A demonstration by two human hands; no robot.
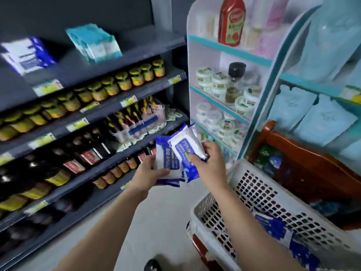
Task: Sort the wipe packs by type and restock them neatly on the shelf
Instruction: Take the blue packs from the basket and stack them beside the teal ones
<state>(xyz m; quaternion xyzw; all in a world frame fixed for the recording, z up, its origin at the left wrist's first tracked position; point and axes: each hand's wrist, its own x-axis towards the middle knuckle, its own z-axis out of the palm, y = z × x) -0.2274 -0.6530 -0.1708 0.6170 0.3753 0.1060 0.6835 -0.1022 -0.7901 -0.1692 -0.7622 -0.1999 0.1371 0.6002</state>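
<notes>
My left hand [151, 169] grips a blue-and-white alcohol wipe pack [166, 155] from below, held upright in front of the dark shelf. My right hand [207, 159] holds a fanned bunch of the same blue-and-white wipe packs [187, 142], overlapping the left pack. High on the dark shelf [125, 53] lie a blue-and-white wipe pack stack [25, 55] at the left and a teal wipe pack stack [95, 43] beside it. More blue wipe packs [273, 229] lie in the white basket [259, 190] under my right arm.
Jars and dark bottles fill the lower dark shelves at left. A white-and-teal rack [230, 53] with a ketchup bottle [231, 20] and small tubs stands ahead. A wooden chair [304, 153] is behind the basket. Grey floor lies between shelf and basket.
</notes>
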